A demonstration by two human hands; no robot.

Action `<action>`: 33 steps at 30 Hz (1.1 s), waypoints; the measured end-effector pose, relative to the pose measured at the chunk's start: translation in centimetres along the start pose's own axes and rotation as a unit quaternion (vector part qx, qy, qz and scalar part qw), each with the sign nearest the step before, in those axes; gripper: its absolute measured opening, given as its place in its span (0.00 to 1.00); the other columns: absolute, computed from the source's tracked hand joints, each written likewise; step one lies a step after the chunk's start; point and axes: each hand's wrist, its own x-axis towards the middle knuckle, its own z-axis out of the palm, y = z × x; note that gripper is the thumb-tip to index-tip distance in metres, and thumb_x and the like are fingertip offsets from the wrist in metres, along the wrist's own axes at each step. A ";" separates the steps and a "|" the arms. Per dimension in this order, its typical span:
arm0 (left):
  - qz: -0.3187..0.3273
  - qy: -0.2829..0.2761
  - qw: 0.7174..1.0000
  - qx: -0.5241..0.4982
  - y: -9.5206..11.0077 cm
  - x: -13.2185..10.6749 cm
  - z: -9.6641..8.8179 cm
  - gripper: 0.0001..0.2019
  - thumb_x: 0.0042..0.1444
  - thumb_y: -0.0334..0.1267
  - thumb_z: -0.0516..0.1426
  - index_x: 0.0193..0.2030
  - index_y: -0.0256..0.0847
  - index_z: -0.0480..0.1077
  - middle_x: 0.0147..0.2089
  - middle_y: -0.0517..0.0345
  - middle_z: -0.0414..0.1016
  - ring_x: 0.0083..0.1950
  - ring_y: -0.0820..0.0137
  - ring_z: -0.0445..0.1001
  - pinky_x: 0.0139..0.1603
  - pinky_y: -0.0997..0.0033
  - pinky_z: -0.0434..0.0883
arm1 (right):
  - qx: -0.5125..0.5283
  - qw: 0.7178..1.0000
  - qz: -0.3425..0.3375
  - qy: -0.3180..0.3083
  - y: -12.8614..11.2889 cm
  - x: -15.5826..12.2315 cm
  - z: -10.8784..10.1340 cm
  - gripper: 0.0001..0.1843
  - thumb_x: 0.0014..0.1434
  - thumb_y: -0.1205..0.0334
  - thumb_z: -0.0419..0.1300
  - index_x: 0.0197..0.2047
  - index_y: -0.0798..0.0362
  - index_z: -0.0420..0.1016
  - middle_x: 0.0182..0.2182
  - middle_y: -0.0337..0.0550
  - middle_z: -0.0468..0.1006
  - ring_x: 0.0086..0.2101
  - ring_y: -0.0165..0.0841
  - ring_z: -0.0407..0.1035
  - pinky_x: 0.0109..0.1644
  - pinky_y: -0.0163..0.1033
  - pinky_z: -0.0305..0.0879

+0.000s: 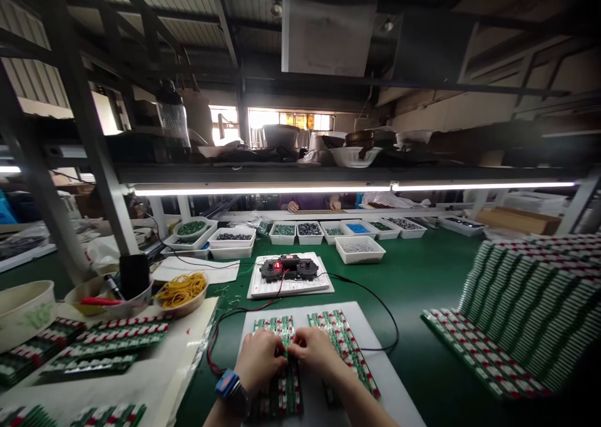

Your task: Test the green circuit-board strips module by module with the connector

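Mid-job, prob.: one PCB panel is being worked on the white board, and a 2nd panel lies just beside it on the R, no hand on it. Both carry rows of white & red parts; can't tell if any spots are left to fill. Tall panel stack on R of worktop, plus more panels on L; unclear which pile is finished & which is waiting. The worked panel lies directly under the fingers, far end showing beyond them, near end running back btwn the wrists. L hand & R hand are curled in, fingertips nearly meeting over the panel; looks like a pinch, but can't tell if they grip anything, contact pt hidden.
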 end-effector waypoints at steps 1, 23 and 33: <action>0.002 0.006 1.000 -0.011 -0.2 -0.1 0.3 0.08 0.50 0.38 0.57 0.34 0.48 0.79 0.40 0.57 0.80 0.50 0.58 0.73 0.53 0.57 0.64 | 0.004 1.000 -0.009 0.004 0.1 -0.2 0.0 0.07 0.54 0.61 0.61 0.30 0.51 0.81 0.29 0.40 0.83 0.34 0.34 0.73 0.42 0.35 0.58; -0.001 -0.008 0.999 -0.050 -0.5 -0.6 0.7 0.11 0.54 0.38 0.56 0.43 0.49 0.78 0.46 0.57 0.76 0.56 0.57 0.65 0.59 0.53 0.59 | 0.024 1.000 -0.012 0.006 0.1 -0.9 -0.6 0.08 0.55 0.65 0.60 0.29 0.49 0.82 0.30 0.38 0.84 0.35 0.34 0.75 0.45 0.35 0.60; 0.050 0.048 0.997 -0.021 -0.2 -1.0 0.6 0.09 0.54 0.33 0.58 0.39 0.46 0.79 0.42 0.57 0.78 0.53 0.57 0.67 0.61 0.50 0.56 | 0.059 0.998 -0.033 0.006 0.3 -0.8 -0.6 0.07 0.53 0.67 0.62 0.30 0.50 0.82 0.28 0.38 0.83 0.34 0.33 0.73 0.42 0.33 0.61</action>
